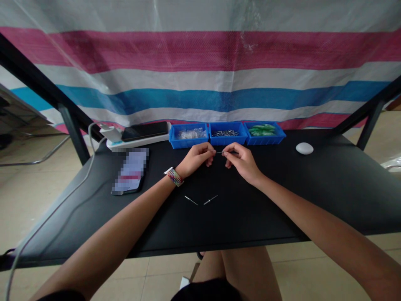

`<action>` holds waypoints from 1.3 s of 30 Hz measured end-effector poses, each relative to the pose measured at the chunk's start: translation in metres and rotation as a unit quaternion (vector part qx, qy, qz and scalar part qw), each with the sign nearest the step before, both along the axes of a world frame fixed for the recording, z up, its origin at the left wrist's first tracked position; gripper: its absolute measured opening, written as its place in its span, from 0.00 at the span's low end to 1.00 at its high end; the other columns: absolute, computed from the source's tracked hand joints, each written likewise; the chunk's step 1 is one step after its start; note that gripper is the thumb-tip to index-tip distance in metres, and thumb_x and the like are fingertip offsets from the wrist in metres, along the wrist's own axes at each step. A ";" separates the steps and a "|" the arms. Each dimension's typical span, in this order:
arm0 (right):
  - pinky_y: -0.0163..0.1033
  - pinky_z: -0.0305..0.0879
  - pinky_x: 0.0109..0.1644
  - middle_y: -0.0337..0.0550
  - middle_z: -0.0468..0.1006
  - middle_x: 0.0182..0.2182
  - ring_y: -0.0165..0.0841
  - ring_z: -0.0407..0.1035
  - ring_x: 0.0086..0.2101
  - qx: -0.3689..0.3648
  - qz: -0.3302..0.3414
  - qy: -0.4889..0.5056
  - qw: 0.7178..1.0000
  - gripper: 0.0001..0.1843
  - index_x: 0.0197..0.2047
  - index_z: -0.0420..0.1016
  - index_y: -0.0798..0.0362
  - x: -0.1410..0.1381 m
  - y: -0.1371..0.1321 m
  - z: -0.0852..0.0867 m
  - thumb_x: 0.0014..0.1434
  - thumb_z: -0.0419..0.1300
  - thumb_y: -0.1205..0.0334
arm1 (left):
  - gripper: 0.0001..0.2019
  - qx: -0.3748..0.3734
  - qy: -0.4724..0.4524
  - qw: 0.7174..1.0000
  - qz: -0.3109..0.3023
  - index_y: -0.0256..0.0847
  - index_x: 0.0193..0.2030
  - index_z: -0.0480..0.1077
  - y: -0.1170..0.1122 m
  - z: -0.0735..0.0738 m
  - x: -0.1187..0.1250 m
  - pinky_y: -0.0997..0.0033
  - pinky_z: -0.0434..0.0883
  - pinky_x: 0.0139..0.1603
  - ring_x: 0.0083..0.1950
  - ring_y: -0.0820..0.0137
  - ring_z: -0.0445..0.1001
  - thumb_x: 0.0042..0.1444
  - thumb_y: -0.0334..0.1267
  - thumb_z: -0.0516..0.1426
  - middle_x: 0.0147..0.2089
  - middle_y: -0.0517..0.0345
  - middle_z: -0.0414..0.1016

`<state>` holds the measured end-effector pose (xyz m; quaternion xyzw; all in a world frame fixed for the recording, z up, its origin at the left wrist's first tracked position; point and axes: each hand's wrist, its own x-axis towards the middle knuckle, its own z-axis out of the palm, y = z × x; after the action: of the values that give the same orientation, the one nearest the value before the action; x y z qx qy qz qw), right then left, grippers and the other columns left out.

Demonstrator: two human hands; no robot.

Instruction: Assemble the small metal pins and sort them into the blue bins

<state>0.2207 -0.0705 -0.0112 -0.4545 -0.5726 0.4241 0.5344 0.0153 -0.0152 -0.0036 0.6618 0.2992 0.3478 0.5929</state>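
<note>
My left hand (201, 157) and my right hand (239, 159) meet just in front of the blue bins, fingertips pinched. Between them stretches a thin metal blind rivet (219, 152), held by an end in each hand. Closer to me on the black table lie two more blind rivets, a left one (191, 200) and a right one (210, 200), slanted toward each other. The middle blue bin (228, 139) contains a heap of similar metal rivets (224, 133).
Beside it stand a left blue bin (188, 143) of clear plastic pieces and a right blue bin (266, 139) of green packets. A power strip (138, 142) carries a dark phone (144, 131); another phone (131, 171) lies nearby. A white mouse (304, 148) rests on the black table (250, 217).
</note>
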 end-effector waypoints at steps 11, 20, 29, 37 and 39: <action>0.36 0.72 0.26 0.39 0.79 0.32 0.30 0.75 0.24 -0.043 -0.003 0.041 0.998 0.18 0.37 0.72 0.50 0.006 0.004 -0.001 0.64 0.65 0.43 | 0.13 0.002 -0.014 1.000 0.005 0.37 0.37 0.71 0.001 -0.002 0.001 0.76 0.71 0.30 0.28 0.77 0.72 0.60 0.43 0.67 0.31 0.62 0.72; 0.35 0.72 0.26 0.36 0.76 0.28 0.29 0.73 0.23 0.004 0.001 0.023 1.000 0.16 0.36 0.75 0.51 0.003 0.004 -0.004 0.58 0.72 0.50 | 0.10 0.014 -0.021 1.000 -0.005 0.35 0.39 0.73 0.002 -0.002 0.000 0.77 0.71 0.29 0.27 0.78 0.72 0.59 0.39 0.66 0.31 0.62 0.72; 0.35 0.73 0.29 0.38 0.79 0.35 0.27 0.74 0.24 0.134 -0.150 -0.022 0.979 0.10 0.41 0.77 0.50 0.031 0.017 0.015 0.62 0.68 0.54 | 0.09 -0.038 -0.046 0.998 0.002 0.36 0.43 0.72 0.001 -0.001 0.001 0.75 0.73 0.29 0.27 0.75 0.75 0.61 0.38 0.63 0.31 0.61 0.73; 0.37 0.73 0.28 0.46 0.81 0.50 0.27 0.74 0.26 0.101 -0.135 -0.094 0.981 0.15 0.52 0.80 0.50 0.037 0.020 0.007 0.62 0.63 0.59 | 0.08 -0.036 -0.044 0.998 0.006 0.36 0.43 0.72 0.001 -0.002 0.000 0.75 0.73 0.29 0.27 0.74 0.75 0.61 0.38 0.63 0.30 0.60 0.73; 0.37 0.71 0.29 0.45 0.81 0.46 0.28 0.74 0.26 0.105 -0.126 -0.092 0.982 0.11 0.47 0.80 0.51 0.034 0.017 0.008 0.63 0.63 0.59 | 0.09 -0.035 -0.044 0.998 0.004 0.36 0.43 0.72 0.002 -0.002 0.000 0.75 0.73 0.29 0.27 0.74 0.74 0.61 0.38 0.63 0.30 0.60 0.73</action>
<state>0.2550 -0.0539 -0.0036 -0.5018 -0.5986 0.2470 0.5734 0.0152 -0.0135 -0.0053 0.6237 0.2871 0.3683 0.6268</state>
